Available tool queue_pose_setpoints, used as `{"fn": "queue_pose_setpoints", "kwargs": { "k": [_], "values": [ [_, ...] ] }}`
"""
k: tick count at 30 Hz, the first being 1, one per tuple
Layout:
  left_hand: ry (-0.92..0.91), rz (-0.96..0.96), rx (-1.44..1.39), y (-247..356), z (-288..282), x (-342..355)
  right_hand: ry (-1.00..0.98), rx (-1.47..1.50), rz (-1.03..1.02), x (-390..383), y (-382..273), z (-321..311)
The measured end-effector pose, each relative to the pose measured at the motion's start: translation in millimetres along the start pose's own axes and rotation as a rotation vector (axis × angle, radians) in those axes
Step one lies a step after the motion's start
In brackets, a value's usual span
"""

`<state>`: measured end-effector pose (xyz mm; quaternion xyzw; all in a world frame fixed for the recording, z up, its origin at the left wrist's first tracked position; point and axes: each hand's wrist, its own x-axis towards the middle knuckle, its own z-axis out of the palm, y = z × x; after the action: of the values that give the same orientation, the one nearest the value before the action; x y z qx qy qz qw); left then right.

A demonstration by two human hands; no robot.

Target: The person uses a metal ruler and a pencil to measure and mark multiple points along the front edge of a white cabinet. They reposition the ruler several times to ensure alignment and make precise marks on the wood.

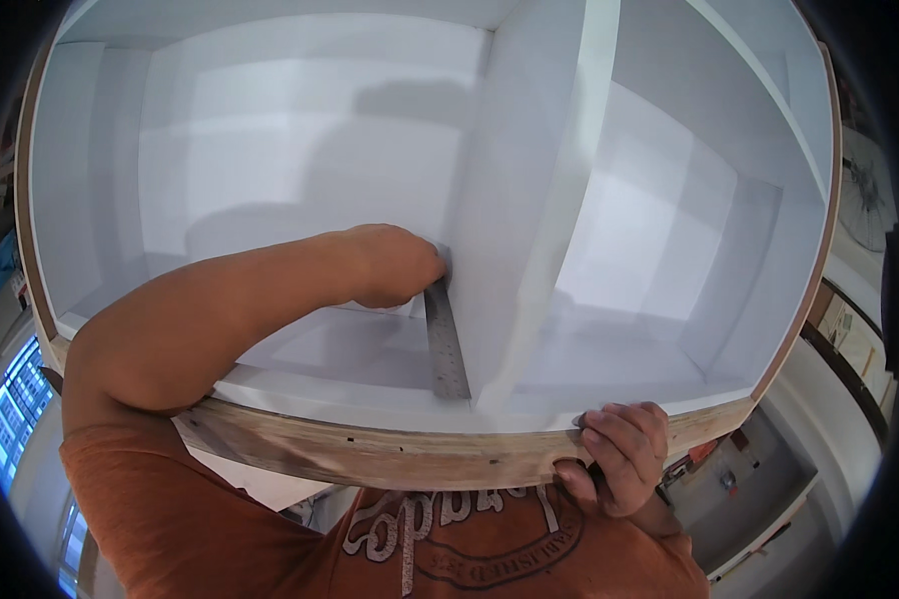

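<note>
My left arm reaches over the front edge into the left compartment of a white-lined wooden cabinet (310,444). The fist of my left hand (395,266) is closed around the far end of a metal ruler (446,344). That ruler lies beside the foot of the upright white divider (529,230), its near end close to the front edge; my fist hides its far end. At the front edge, right of the divider, my right hand (624,454) has its fingers curled. A small dark thing shows at its fingertips, too little of it to name.
White panels wall the cabinet, with a second compartment (649,230) right of the divider and a slanting white strip (769,80) beyond it. Outside are a wheel with spokes (866,205) on the right and a bright window (18,399) on the left.
</note>
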<state>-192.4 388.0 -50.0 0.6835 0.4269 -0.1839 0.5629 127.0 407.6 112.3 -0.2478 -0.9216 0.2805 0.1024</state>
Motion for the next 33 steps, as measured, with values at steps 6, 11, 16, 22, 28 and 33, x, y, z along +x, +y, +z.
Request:
{"fn": "queue_pose_setpoints", "kwargs": {
  "k": [6, 11, 16, 22, 28, 33],
  "values": [
    [-0.008, 0.008, 0.044, 1.9, -2.2, 0.8, 0.001, 0.006, -0.004, 0.5, 0.5, 0.5],
    [-0.003, 0.017, 0.049, 2.4, -2.8, 1.0, 0.01, 0.024, 0.0, -0.4, 0.1, 1.0],
    [0.023, -0.007, 0.036, 4.3, -3.5, -1.9, 0.025, 0.002, -0.01, 3.1, 0.5, -0.5],
    [0.034, 0.023, 0.075, 5.6, -4.5, -2.6, 0.041, 0.026, -0.024, 3.3, 1.5, 1.2],
    [0.042, -0.012, 0.044, 12.2, -11.1, -7.0, 0.054, 0.025, -0.019, 2.2, 1.4, 1.8],
    [0.045, 0.007, 0.06, 12.9, -11.6, -7.3, 0.073, 0.017, -0.011, 0.8, 0.5, 3.2]
  ]
}}
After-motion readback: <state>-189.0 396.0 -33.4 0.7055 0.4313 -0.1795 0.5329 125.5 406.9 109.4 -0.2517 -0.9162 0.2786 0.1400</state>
